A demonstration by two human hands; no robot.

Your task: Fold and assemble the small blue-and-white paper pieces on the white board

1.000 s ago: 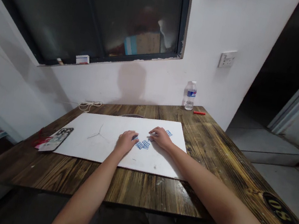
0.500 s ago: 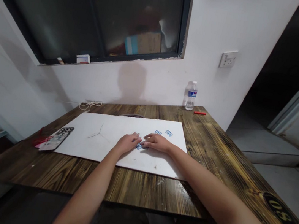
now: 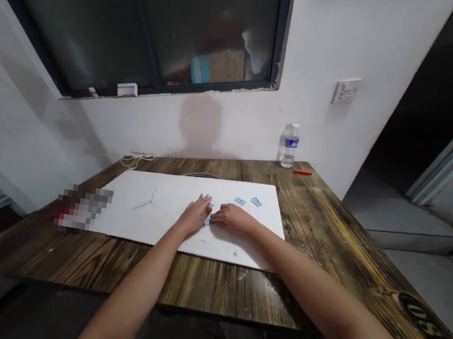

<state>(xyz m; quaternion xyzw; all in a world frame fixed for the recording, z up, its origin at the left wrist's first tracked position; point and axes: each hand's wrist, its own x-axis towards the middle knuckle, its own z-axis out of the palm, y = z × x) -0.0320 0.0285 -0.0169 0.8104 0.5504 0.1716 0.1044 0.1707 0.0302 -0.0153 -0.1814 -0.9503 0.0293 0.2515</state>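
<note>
Small flat pieces with blue and white stripes lie on a white board (image 3: 180, 185). My left hand (image 3: 195, 216) rests on the board with its fingers stretched forward, beside a striped piece (image 3: 210, 206) that is partly hidden. From the right, my right hand (image 3: 233, 218) reaches in with bent fingers, their tips on a second striped piece (image 3: 206, 222) near the left palm. Beyond the right hand lie another striped piece (image 3: 240, 201) and, farther right, a striped piece (image 3: 256, 201) that seems to overlap one more.
The board lies on a dark wooden table (image 3: 226, 292). Dark branching lines (image 3: 150, 202) mark its left part. A pixelated item (image 3: 85, 212) covers its left end. At the back stand a water bottle (image 3: 290, 146), a red stick-like object (image 3: 302, 172) and a coiled white cord (image 3: 136, 159).
My left fingers have spread and pointed forward, away from the right fingertips. My right hand has shifted slightly left, and the striped piece under it moved a little left too.
</note>
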